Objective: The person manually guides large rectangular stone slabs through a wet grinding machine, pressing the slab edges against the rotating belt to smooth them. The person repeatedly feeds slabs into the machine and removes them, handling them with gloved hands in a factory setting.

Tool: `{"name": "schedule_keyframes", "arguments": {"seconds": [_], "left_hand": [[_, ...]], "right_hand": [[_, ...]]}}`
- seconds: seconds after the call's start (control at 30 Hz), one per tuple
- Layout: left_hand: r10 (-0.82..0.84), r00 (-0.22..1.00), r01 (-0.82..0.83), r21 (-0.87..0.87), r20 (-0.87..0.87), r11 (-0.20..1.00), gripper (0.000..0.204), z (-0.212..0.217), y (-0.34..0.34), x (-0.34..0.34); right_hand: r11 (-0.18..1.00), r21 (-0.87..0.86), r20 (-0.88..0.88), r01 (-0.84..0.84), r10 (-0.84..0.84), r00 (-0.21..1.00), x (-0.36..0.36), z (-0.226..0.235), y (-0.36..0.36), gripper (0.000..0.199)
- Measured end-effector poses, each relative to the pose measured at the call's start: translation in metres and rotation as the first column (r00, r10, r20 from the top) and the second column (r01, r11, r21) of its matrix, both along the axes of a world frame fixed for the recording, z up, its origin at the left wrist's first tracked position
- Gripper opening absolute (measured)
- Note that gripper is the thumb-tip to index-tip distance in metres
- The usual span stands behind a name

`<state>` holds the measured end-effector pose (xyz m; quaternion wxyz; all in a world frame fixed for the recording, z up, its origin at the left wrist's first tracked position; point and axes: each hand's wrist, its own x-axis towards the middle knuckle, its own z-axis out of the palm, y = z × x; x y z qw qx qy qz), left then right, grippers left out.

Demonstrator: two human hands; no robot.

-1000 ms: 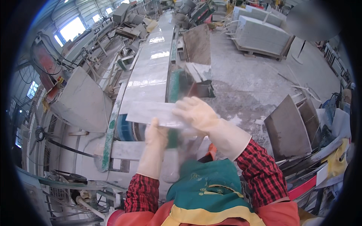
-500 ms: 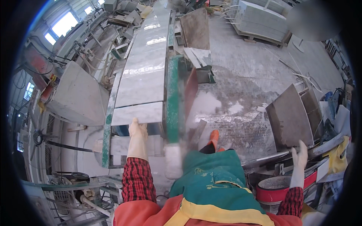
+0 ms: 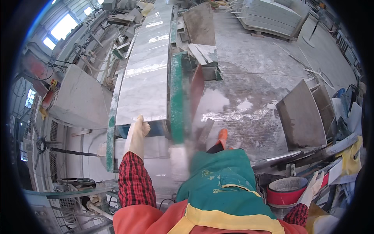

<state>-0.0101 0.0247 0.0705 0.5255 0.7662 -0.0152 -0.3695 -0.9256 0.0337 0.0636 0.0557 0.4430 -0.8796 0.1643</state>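
Note:
My left hand (image 3: 136,134), in a pale glove, is at the near edge of a white stone slab (image 3: 146,97). One digit lies over the slab's top edge and the other fingers curl in front of it. The long, wet, glossy slab lies flat on a bed with green-painted side rails (image 3: 177,97). Out to the right, low down, my right hand (image 3: 313,188) is gloved too, its fingers stretched out and holding nothing I can see. It hangs beside a red bucket (image 3: 286,197) with a grey rim.
Brown boards (image 3: 302,113) lean at the right, near piled stone offcuts and a yellow cloth (image 3: 350,158). A stack of pale slabs (image 3: 270,19) stands at the far right. On the left is a large pale block (image 3: 80,97) and a black handwheel (image 3: 41,145). The floor (image 3: 241,97) looks wet.
The gap between the near strip and the longer slab no longer shows. My left hand has shifted slightly left. My right hand has dropped from the leaning board toward the bucket.

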Motion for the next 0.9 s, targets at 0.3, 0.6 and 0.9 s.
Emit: {"name": "schedule_keyframes", "arguments": {"seconds": [0.3, 0.6, 0.9], "left_hand": [[-0.025, 0.990, -0.008, -0.231, -0.142, 0.973, 0.038, 0.006, 0.006, -0.005], [-0.270, 0.927, 0.180, 0.323, 0.261, 0.929, 0.037, -0.072, 0.056, 0.100], [-0.319, 0.188, 0.453, 0.206, 0.929, 0.867, 0.042, 0.024, -0.040, -0.054]], "right_hand": [[1.000, 0.013, -0.125, 0.000, 0.002, 0.992, -0.007, -0.005, 0.007, 0.054], [0.985, 0.103, -0.402, 0.135, -0.083, 0.912, -0.089, -0.012, -0.029, 0.054], [0.983, -0.104, -0.277, 0.151, -0.175, 0.945, -0.074, -0.011, -0.022, 0.051]]}}
